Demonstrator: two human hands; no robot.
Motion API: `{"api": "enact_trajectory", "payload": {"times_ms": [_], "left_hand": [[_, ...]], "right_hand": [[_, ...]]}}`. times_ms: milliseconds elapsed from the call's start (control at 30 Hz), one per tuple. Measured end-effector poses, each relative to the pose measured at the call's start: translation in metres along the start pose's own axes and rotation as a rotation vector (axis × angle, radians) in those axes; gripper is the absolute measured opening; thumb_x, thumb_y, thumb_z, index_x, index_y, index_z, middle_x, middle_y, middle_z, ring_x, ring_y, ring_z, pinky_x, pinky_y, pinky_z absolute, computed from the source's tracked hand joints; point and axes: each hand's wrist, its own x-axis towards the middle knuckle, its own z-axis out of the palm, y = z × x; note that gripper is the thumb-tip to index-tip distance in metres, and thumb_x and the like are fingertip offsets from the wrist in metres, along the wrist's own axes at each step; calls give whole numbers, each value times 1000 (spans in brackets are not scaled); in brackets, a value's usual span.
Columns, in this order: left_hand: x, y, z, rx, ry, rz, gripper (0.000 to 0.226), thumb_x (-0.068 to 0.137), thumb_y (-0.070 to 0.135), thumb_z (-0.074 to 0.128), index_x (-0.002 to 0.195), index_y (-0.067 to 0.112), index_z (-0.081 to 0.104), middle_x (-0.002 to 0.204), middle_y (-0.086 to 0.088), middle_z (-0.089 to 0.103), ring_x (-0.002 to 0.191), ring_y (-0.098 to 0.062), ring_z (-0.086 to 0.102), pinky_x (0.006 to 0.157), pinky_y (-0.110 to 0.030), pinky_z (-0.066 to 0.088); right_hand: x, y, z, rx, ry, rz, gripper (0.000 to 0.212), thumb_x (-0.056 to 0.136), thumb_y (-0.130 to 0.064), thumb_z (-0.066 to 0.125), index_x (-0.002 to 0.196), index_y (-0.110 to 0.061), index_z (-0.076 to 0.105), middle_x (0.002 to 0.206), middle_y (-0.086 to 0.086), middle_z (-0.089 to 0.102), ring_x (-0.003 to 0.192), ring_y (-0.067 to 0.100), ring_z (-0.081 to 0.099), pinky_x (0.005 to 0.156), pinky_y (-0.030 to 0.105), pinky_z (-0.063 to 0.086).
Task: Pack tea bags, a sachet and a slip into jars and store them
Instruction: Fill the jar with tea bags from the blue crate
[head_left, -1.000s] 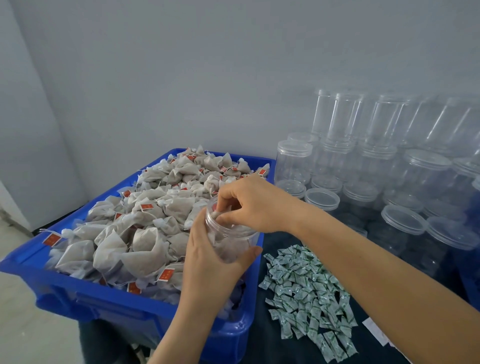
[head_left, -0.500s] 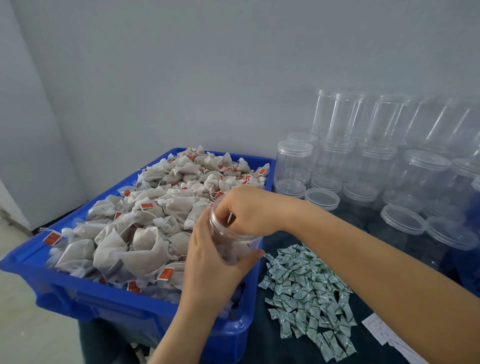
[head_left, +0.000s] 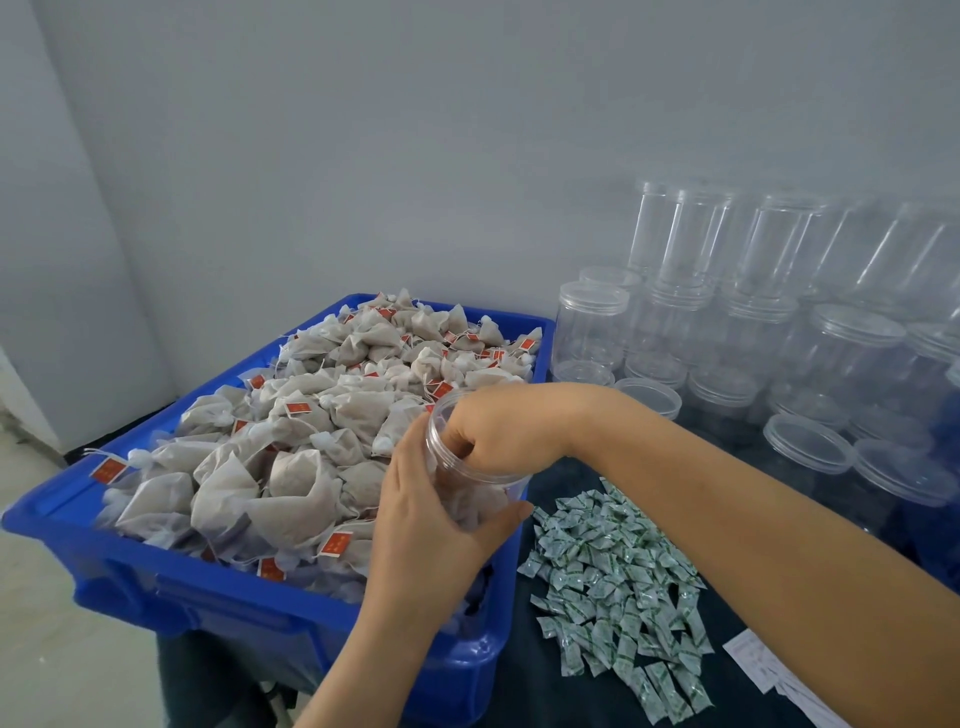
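Soft even light, sharp, wide-angle edge bending

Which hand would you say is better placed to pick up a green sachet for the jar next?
Probably the right hand: its fingers are in the jar mouth, and the green sachets lie on its side. The left hand grips the jar wall, steadying it.

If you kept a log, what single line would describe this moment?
step: filling jar | left hand: holds jar | right hand: fingers inside jar mouth | tea bags: blue crate | sachets: loose, untouched
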Motion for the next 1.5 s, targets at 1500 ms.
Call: {"api": "enact_trajectory", "payload": {"times_ms": [1500], "left_hand": [[-3,10,-4,75,-58,79,90,56,59,69,128,56,16,129,32,32,123,6,35,102,-18,32]], "right_hand": [[107,69,26,388,140,-70,68,92,-18,68,152,-27,36,156,-1,38,138,18,44,90,17,44]]}}
